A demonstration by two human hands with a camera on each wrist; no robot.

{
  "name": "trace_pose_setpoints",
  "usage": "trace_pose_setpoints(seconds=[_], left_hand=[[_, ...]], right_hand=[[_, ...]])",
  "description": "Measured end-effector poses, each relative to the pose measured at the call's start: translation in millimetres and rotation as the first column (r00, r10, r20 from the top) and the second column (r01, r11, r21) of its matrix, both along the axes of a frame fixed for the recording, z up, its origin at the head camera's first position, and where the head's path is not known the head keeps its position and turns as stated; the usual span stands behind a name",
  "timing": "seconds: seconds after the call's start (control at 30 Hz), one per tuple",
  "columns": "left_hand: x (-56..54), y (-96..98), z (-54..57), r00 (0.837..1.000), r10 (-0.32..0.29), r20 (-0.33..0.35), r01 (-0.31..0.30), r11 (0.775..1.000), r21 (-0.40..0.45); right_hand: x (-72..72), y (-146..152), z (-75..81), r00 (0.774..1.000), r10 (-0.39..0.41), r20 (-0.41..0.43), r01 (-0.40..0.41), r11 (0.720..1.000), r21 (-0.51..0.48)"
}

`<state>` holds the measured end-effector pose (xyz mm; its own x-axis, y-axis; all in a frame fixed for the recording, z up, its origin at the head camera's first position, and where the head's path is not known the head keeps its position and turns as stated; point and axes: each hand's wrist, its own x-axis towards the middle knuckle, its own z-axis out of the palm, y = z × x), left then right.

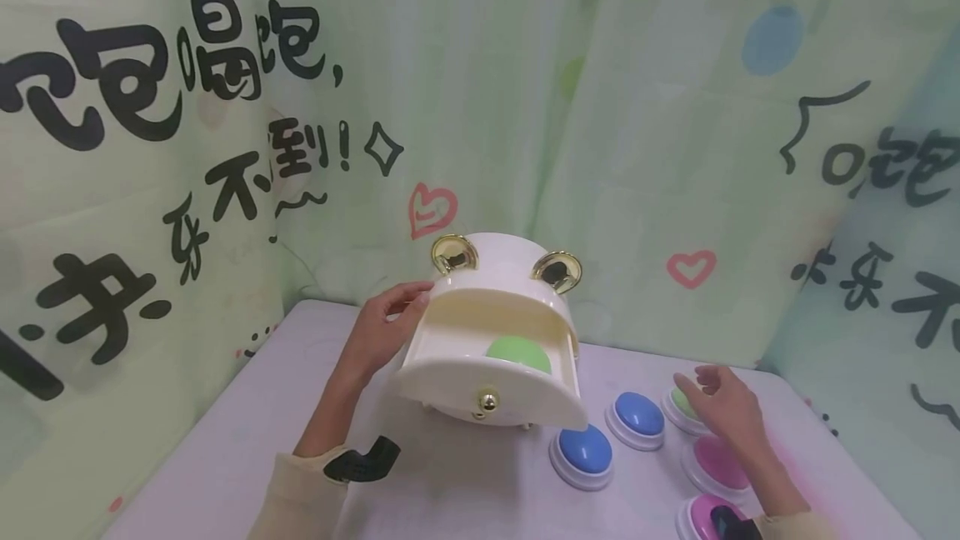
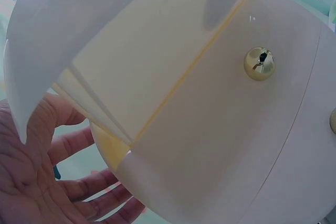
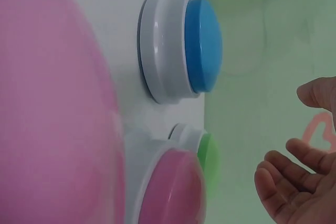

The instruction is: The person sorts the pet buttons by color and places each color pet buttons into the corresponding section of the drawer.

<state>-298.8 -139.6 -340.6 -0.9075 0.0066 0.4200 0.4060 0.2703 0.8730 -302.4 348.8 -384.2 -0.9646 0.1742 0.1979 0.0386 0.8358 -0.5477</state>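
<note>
A white, rounded drawer box [image 1: 506,261] with two gold-rimmed eye-like ornaments stands on the table. Its upper drawer [image 1: 450,382] is pulled out, and a green dome-topped button [image 1: 519,352] lies inside, partly hidden by the drawer front. My left hand [image 1: 382,330] is at the box's upper left side; in the left wrist view its loosely spread fingers [image 2: 100,203] reach along that side. Over on the right, my right hand [image 1: 727,411] hovers with relaxed fingers and nothing in them, overlapping a green button [image 1: 681,404] and a pink button [image 1: 718,461].
Two blue buttons [image 1: 587,450] on white bases stand right of the box. A magenta button [image 1: 705,517] sits near the front, partly behind the right wrist strap. Printed curtains [image 1: 637,148] surround the white table [image 1: 442,498] at the back and sides.
</note>
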Motion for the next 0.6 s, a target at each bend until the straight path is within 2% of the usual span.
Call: trace_pose_setpoints(seconds=[0.23,0.43,0.6], left_hand=[[-1.1,1.1,0.3,1.0,-0.005,0.004,0.005,1.0,0.006],[-1.0,0.2,0.0,1.0,-0.002,-0.002,0.002,1.0,0.007],[0.1,0.4,-0.3,1.0,-0.007,-0.002,0.007,1.0,0.007]], right_hand=[[-6.7,15.3,1.9,0.997,0.049,0.064,-0.055,0.993,0.103],[-10.7,25.6,-0.7,0.986,0.15,0.069,-0.161,0.967,0.197],[-12.4,33.1,-6.0,0.978,0.194,0.072,-0.206,0.95,0.234]])
